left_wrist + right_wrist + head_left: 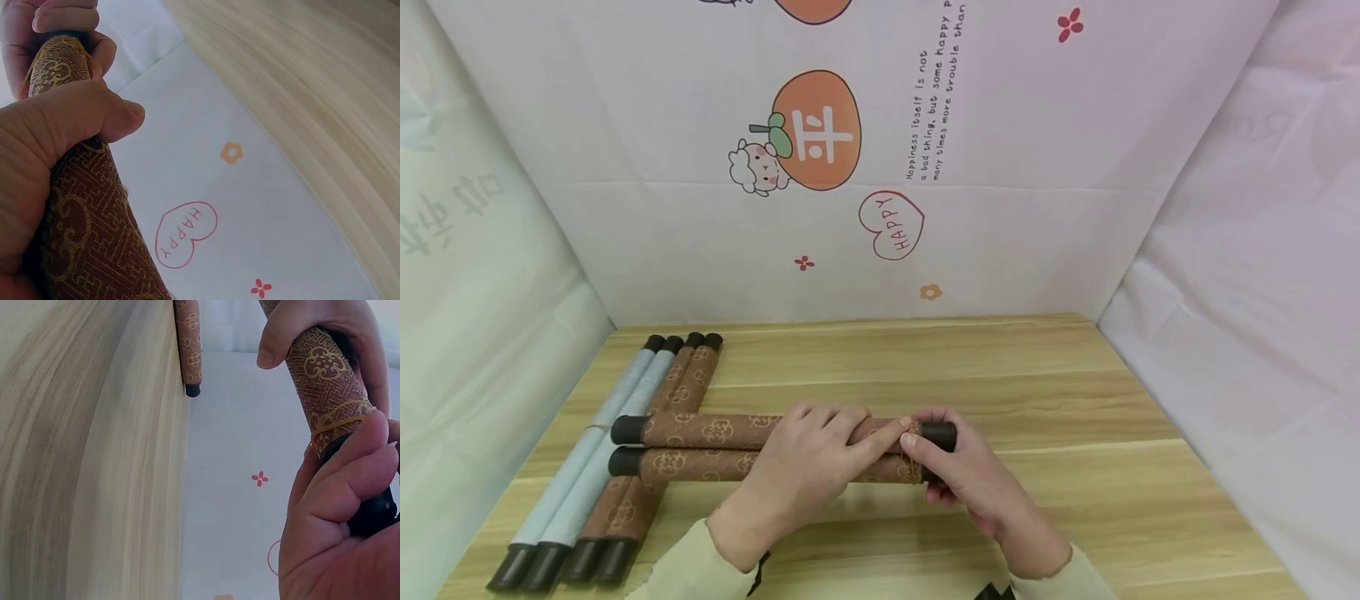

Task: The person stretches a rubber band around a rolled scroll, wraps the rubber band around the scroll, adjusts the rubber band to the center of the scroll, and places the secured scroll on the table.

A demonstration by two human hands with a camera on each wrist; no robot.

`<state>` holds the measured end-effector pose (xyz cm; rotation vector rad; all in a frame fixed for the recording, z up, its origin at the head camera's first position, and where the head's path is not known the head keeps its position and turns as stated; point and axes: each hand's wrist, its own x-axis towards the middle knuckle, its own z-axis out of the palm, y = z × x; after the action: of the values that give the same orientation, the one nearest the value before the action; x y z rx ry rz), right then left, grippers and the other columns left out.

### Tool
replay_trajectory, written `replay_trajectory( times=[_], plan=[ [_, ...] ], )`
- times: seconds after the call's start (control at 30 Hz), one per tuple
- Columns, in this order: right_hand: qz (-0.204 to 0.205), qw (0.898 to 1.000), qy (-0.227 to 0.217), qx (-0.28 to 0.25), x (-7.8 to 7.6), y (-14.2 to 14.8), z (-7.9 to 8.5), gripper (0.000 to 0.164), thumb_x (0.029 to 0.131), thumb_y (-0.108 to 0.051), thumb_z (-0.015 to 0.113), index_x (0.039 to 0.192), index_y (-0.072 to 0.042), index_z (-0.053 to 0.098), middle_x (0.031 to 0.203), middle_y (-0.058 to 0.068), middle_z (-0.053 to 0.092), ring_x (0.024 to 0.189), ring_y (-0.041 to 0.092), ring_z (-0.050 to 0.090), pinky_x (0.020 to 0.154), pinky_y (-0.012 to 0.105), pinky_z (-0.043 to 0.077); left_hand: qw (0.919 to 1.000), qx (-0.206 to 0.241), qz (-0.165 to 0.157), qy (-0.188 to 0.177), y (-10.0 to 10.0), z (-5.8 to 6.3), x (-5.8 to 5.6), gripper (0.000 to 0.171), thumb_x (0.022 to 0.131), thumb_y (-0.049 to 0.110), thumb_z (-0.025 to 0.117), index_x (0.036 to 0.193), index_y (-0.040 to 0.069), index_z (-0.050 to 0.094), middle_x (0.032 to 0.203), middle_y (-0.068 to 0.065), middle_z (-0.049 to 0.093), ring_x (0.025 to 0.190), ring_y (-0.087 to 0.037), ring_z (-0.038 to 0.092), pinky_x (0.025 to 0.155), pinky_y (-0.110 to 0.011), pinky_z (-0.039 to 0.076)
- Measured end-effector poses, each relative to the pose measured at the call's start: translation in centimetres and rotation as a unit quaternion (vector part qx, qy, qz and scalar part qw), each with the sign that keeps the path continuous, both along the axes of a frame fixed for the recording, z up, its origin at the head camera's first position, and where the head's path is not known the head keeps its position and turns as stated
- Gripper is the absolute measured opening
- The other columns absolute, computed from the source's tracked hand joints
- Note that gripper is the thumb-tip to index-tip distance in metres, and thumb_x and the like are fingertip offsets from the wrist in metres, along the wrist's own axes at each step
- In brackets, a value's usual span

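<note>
Two brown hanging scrolls (711, 431) with gold patterns and black end knobs lie side by side, held crosswise above the table. My left hand (808, 454) grips them right of the middle, its thumb across the brown cloth (87, 219) in the left wrist view. At their right end my right hand (977, 475) holds them by the black knobs, its thumb close to a thin rubber band (340, 427). That band loops around the scrolls just before the knobs. The right fingers beneath are partly hidden.
On the table's left lie two pale blue scrolls (576, 471) with a band around them, beside two more brown scrolls (625, 510). The held pair's left ends overlap these in the head view. A white printed cloth (1015, 208) rises behind the wooden table (1075, 500).
</note>
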<state>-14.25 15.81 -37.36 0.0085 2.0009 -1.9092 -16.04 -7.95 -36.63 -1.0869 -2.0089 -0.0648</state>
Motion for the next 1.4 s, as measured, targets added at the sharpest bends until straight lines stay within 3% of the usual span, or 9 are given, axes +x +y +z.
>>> replay_trajectory(
  times=[0.47, 0.7, 1.0, 1.1, 1.17, 1.23, 1.33, 1.4],
  plan=[
    [0.009, 1.000, -0.002, -0.004, 0.2, 0.0, -0.4, 0.065, 0.101, -0.045, 0.063, 0.150, -0.010, 0.037, 0.117, 0.021, 0.059, 0.069, 0.017, 0.061, 0.059, 0.027, 0.050, 0.9997, 0.000, 0.005, -0.024, 0.1, -0.4, 0.2, 0.040, 0.107, 0.043, 0.047, 0.139, 0.029, 0.067, 0.094, 0.000, 0.073, 0.065, -0.020, 0.065, 0.060, -0.036, 0.054],
    [0.003, 1.000, -0.002, -0.008, 0.4, 0.1, -0.6, 0.065, 0.101, -0.045, 0.063, 0.152, -0.013, 0.036, 0.120, 0.023, 0.058, 0.070, 0.019, 0.062, 0.060, 0.027, 0.052, 0.9990, -0.001, 0.008, -0.044, 0.1, -0.7, 0.4, 0.044, 0.109, 0.042, 0.043, 0.148, 0.031, 0.060, 0.094, -0.001, 0.072, 0.065, -0.019, 0.065, 0.062, -0.037, 0.055],
    [0.003, 1.000, -0.002, -0.014, 0.5, 0.2, -0.9, 0.071, 0.102, -0.046, 0.063, 0.155, -0.012, 0.031, 0.119, 0.023, 0.058, 0.069, 0.018, 0.061, 0.061, 0.027, 0.052, 0.9970, -0.010, 0.011, -0.077, 0.1, -0.7, 0.5, 0.045, 0.112, 0.038, 0.033, 0.148, 0.033, 0.059, 0.091, 0.000, 0.071, 0.068, -0.019, 0.065, 0.066, -0.039, 0.056],
    [0.010, 1.000, 0.002, -0.015, 0.6, 0.2, -0.8, 0.073, 0.102, -0.046, 0.062, 0.157, -0.011, 0.028, 0.121, 0.022, 0.057, 0.071, 0.017, 0.061, 0.061, 0.026, 0.052, 0.9950, -0.015, 0.014, -0.098, 0.1, -0.8, 0.6, 0.043, 0.110, 0.039, 0.042, 0.149, 0.034, 0.058, 0.090, 0.000, 0.071, 0.068, -0.019, 0.065, 0.064, -0.038, 0.055],
    [0.015, 1.000, 0.008, -0.013, 0.6, 0.3, -0.8, 0.074, 0.103, -0.045, 0.060, 0.159, -0.010, 0.026, 0.123, 0.021, 0.057, 0.073, 0.018, 0.062, 0.062, 0.027, 0.052, 0.9933, -0.022, 0.021, -0.111, 0.0, -0.8, 0.6, 0.045, 0.105, 0.037, 0.058, 0.150, 0.034, 0.057, 0.091, 0.000, 0.071, 0.069, -0.019, 0.065, 0.063, -0.038, 0.054],
    [0.014, 1.000, 0.016, -0.009, 0.7, 0.3, -0.7, 0.076, 0.104, -0.044, 0.060, 0.160, -0.009, 0.023, 0.127, 0.023, 0.057, 0.077, 0.019, 0.063, 0.063, 0.028, 0.053, 0.9915, -0.029, 0.028, -0.124, -0.1, -0.9, 0.5, 0.060, 0.093, 0.035, 0.077, 0.150, 0.035, 0.057, 0.093, -0.002, 0.072, 0.071, -0.020, 0.067, 0.064, -0.038, 0.055],
    [-0.031, 0.998, 0.049, 0.022, 0.9, 0.3, -0.7, 0.080, 0.101, -0.045, 0.065, 0.161, -0.013, 0.023, 0.140, 0.023, 0.053, 0.087, 0.023, 0.066, 0.066, 0.034, 0.057, 0.9894, -0.036, 0.042, -0.134, -0.2, -1.0, 0.5, 0.086, 0.072, 0.036, 0.095, 0.150, 0.034, 0.056, 0.098, -0.003, 0.074, 0.075, -0.021, 0.069, 0.065, -0.040, 0.057],
    [-0.074, 0.988, 0.102, 0.089, 1.2, 0.2, -0.8, 0.080, 0.098, -0.048, 0.069, 0.160, -0.017, 0.029, 0.149, 0.019, 0.049, 0.097, 0.025, 0.067, 0.071, 0.036, 0.058, 0.9886, -0.035, 0.053, -0.136, -0.2, -1.0, 0.4, 0.095, 0.065, 0.035, 0.099, 0.150, 0.034, 0.056, 0.099, -0.003, 0.074, 0.076, -0.022, 0.070, 0.065, -0.041, 0.057]
  ],
)
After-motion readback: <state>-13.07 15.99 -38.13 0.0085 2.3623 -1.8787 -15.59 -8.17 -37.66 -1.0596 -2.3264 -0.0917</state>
